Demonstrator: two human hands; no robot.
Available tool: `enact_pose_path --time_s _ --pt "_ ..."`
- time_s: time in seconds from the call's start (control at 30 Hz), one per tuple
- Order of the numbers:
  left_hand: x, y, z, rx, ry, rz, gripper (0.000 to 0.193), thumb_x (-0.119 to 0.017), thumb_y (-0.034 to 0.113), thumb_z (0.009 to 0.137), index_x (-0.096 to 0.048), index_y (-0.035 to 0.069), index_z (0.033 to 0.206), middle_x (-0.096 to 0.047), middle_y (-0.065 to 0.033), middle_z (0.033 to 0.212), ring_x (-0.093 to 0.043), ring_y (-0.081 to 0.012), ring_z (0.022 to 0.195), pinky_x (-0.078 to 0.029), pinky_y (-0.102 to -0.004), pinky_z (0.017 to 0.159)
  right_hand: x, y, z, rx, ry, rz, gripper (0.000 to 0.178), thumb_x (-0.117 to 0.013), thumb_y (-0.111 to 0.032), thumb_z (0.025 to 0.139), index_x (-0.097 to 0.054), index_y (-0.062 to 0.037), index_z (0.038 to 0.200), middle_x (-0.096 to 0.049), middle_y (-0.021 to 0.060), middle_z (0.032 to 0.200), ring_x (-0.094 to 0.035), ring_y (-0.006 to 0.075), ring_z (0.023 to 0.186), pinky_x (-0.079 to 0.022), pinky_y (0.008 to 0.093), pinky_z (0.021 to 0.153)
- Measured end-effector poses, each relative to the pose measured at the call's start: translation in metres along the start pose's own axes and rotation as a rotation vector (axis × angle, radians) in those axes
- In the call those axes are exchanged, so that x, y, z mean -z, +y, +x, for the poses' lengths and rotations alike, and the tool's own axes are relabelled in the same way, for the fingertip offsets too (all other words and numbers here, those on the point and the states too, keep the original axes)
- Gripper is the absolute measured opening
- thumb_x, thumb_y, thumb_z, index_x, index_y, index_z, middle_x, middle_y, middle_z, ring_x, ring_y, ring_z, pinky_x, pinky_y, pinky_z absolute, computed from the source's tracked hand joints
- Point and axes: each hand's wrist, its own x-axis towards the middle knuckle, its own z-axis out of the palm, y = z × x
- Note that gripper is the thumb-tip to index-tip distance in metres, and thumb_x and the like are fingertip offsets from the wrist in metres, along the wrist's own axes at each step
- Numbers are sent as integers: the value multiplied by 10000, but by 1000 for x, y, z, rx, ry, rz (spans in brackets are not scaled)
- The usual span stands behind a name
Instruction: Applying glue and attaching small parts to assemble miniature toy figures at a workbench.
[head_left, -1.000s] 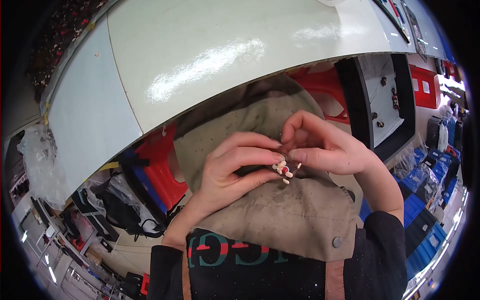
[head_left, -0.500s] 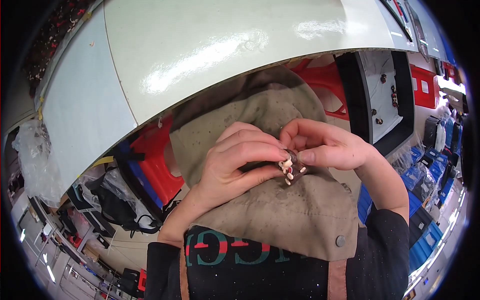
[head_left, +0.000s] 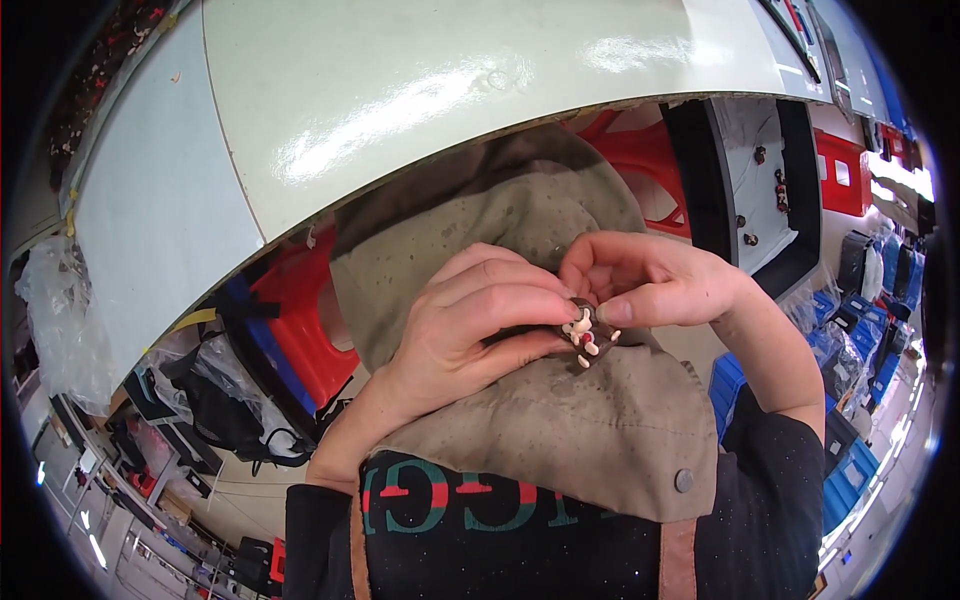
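Both hands touch a small brown-and-cream figurine (head_left: pixel 588 340): the left hand (head_left: pixel 455 322) pinches its left side with closed fingers, the right hand (head_left: pixel 665 285) its upper right; long axis unclear.

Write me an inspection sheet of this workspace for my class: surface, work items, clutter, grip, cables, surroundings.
Surface: table pale and glossy, with glare; a scrap at left.
Work items: small brown, cream and red figure, held above the apron, off the table.
Clutter: clear plastic at the table's left edge; dark, red and cream pile at upper left.
Grip: left hand pinches the figure; right hand has its thumb by the figure, contact partly hidden.
Cables: nothing seen for certain.
Surroundings: black tray with small brown items, blue crates, both at right.
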Motion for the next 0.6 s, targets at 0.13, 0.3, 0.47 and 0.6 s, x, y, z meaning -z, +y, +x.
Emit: enact_pose_path --time_s 0.13,0.3,0.47,0.6 --pt "0 -1 0 -13 -3 -6 374 -822 83 589 -637 103 912 -659 -60 918 -602 -228 820 -461 -329 726 0 2 0 26 5 -12 366 -601 -77 777 -463 15 1104 -577 54 988 -561 106 902 -447 239 764" --pt "-1 1 1 -4 -22 1 371 -818 75 590 -636 102 913 -659 -57 918 -598 -225 815 -463 -326 718 1 3 0 61 -14 -21 270 -575 -109 853 -496 21 1076 -629 67 968 -584 104 885 -453 229 769" --pt "0 1 0 -14 -30 5 369 -813 67 592 -639 102 916 -655 -53 921 -595 -224 813 -466 -321 709 -1 6 0 80 -20 5 241 -573 -95 850 -504 23 1049 -623 64 953 -578 96 875 -450 225 753" --pt "-1 0 -1 -33 -30 13 366 -809 68 593 -641 99 918 -650 -55 925 -596 -231 802 -470 -319 693 -4 9 -1 114 11 -20 226 -567 -63 845 -503 22 1044 -608 55 933 -564 84 860 -448 213 721"
